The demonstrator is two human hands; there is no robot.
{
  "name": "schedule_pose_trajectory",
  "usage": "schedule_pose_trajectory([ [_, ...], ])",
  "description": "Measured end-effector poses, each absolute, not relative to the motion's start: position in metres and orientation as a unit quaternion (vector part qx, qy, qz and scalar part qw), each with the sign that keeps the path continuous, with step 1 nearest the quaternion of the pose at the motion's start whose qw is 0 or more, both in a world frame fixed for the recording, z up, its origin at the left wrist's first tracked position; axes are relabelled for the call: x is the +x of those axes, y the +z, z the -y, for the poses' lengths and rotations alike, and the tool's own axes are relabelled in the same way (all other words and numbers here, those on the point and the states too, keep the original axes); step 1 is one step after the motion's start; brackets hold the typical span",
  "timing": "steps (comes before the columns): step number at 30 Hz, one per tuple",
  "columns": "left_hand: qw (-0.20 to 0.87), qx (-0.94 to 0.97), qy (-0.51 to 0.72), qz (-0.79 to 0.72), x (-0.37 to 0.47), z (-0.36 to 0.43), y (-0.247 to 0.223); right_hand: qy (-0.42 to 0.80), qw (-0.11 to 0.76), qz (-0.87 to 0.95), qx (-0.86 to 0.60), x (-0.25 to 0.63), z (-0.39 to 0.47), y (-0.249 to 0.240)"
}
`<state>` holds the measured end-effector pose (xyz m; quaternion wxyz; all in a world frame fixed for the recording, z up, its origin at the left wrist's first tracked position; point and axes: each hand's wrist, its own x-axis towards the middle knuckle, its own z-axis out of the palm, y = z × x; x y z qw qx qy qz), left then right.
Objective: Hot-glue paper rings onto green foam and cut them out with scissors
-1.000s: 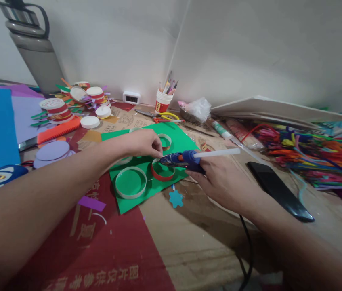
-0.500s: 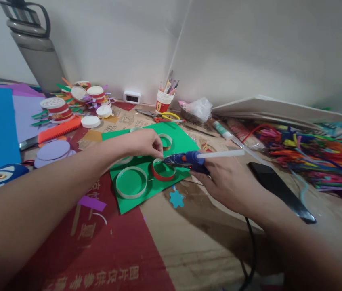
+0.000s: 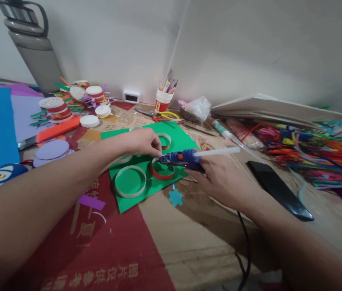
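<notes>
My right hand (image 3: 216, 173) is closed round a blue glue gun (image 3: 179, 159), a white glue stick (image 3: 217, 152) poking out of its back. The gun's nozzle reaches into a red-sided paper ring (image 3: 162, 174) on a green sheet (image 3: 140, 161). Fingertips pinched, my left hand (image 3: 148, 143) is at the far edge of that ring; what they hold, if anything, is hidden. A larger white ring (image 3: 130, 182) lies nearer on the sheet, and another ring (image 3: 164, 141) is behind the gun. Other rings are partly covered by my left hand and arm.
Scissors (image 3: 169, 116) and a cup of pens (image 3: 163, 100) stand beyond the sheet. A black phone (image 3: 280, 190) and colourful pipe cleaners (image 3: 319, 157) are at the right. An orange cutter (image 3: 58, 129), paper-cup pieces (image 3: 56, 109) and a bottle (image 3: 37, 56) are at the left.
My right hand and the glue gun have shifted slightly left, with the nozzle further into the red-sided ring. My left hand stays at that ring.
</notes>
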<state>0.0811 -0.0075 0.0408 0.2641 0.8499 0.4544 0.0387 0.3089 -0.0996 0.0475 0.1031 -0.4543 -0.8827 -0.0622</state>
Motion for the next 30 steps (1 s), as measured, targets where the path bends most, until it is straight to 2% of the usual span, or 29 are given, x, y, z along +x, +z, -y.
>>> schedule_pose_trajectory([
  [12, 0.278, 0.847, 0.04, -0.452, 0.08, 0.005, 0.039, -0.083, 0.049, 0.872, -0.48, 0.316, 0.115, 0.06],
  [18, 0.277, 0.848, 0.031, -0.45, 0.08, 0.006, 0.041, -0.117, 0.067, 0.895, -0.426, 0.312, 0.114, 0.054],
  [22, 0.277, 0.845, 0.034, -0.456, 0.081, 0.007, 0.041, -0.109, 0.087, 0.88, -0.455, 0.306, 0.111, 0.051],
  [30, 0.281, 0.846, 0.024, -0.452, 0.082, 0.01, 0.044, -0.075, 0.077, 0.877, -0.468, 0.311, 0.11, 0.057],
])
